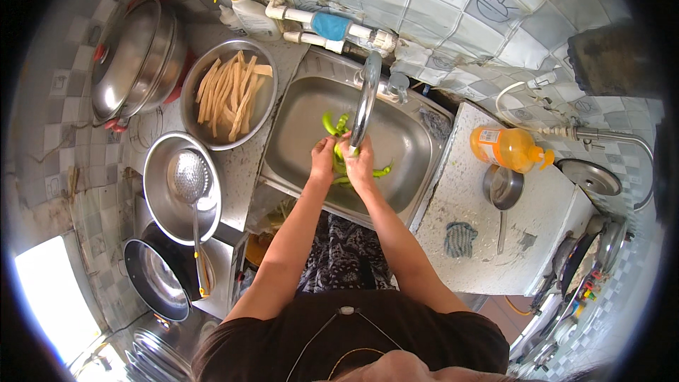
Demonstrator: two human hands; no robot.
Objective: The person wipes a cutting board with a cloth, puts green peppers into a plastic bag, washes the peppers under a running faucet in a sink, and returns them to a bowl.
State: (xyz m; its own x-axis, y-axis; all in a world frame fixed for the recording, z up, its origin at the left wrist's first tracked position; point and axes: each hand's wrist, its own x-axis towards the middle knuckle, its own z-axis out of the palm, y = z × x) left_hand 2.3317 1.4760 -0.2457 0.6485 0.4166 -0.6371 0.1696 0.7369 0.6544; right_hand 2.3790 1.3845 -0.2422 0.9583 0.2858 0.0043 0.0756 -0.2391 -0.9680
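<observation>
Both my hands are over the stainless steel sink [297, 111], under the spout of the chrome faucet [367, 98]. Between them is a green pepper [338, 151], partly covered by fingers and spout. My left hand [322, 158] pinches at its left side with curled fingers. My right hand [359, 162] closes around it from the right, just below the spout's tip. More long green peppers [330, 123] lie in the basin beyond my hands, and others [382, 171] show beside and beneath my right hand.
Left of the sink stand a steel bowl of tan strips [233, 95], a steel basin [154, 185] holding a skimmer [190, 178], a lidded pot [127, 58] and a dark pan [159, 276]. On the right counter are an orange soap bottle [504, 147], a small ladle [503, 188] and a cloth [460, 239].
</observation>
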